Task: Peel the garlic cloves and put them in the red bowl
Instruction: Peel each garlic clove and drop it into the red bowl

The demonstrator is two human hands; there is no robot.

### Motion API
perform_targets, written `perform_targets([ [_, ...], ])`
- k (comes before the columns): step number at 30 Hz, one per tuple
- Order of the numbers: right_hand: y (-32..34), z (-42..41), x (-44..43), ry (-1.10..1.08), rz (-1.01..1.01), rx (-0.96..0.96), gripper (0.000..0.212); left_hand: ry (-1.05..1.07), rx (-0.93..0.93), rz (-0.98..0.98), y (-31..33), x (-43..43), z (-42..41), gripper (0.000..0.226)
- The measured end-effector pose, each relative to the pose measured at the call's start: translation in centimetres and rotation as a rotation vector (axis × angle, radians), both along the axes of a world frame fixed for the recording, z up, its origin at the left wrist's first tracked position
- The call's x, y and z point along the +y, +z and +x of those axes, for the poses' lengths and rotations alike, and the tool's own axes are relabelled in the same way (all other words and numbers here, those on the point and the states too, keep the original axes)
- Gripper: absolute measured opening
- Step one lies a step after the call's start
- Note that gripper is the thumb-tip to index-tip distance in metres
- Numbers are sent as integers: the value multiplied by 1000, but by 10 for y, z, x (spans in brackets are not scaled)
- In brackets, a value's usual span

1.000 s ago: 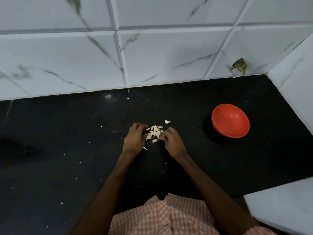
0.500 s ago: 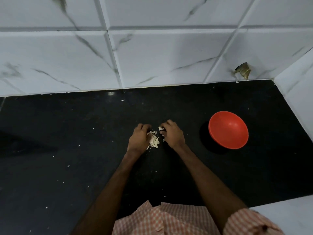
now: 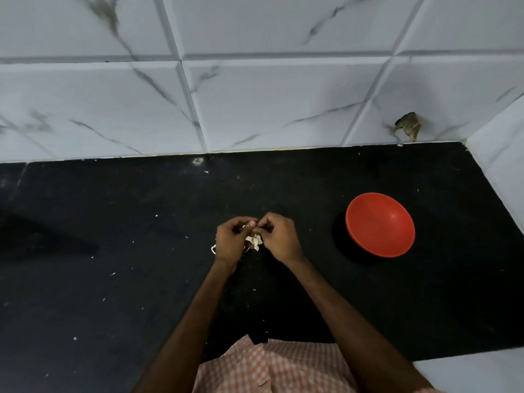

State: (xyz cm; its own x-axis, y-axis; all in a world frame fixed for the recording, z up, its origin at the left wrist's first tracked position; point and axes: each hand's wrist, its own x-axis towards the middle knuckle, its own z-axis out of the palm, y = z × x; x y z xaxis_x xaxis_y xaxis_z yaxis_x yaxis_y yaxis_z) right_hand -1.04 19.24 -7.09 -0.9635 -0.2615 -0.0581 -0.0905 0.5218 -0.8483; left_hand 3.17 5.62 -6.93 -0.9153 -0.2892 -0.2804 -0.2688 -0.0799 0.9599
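Garlic clove (image 3: pixel 251 224) pinched between curled left hand (image 3: pixel 229 240) and right hand (image 3: pixel 280 237), red bowl (image 3: pixel 380 224) apart on right

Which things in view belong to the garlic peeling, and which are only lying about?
For the job: left hand, right hand, garlic between them, red bowl.

Lying about: pale flecks on the black counter, brown scrap on the wall tiles.

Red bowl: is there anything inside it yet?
Nothing shows inside the red bowl, only its bare red surface, and nothing covers it. The garlic pieces show between the left hand and right hand, partly hidden by the fingers.
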Motion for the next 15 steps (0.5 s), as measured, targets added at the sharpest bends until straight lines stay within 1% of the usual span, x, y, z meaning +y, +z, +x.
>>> perform_targets([
  [3, 6, 5, 1, -3, -60, 1, 8, 71, -34, 126, 3, 2, 4, 12],
  [6, 6, 9, 1, 11, -118, -34, 6, 129, -50, 175, 6, -1, 8, 9],
  [8, 7, 10, -1, -12, -137, -66, 5, 125, -51, 195, 8, -4, 11, 8],
  [12, 6, 15, -7, -53, -172, -88, 6, 58, -48, 194, 10, -10, 15, 10],
  [15, 8, 14, -8, -27, -111, -62, 5, 103, -50, 127, 10, -18, 16, 8],
])
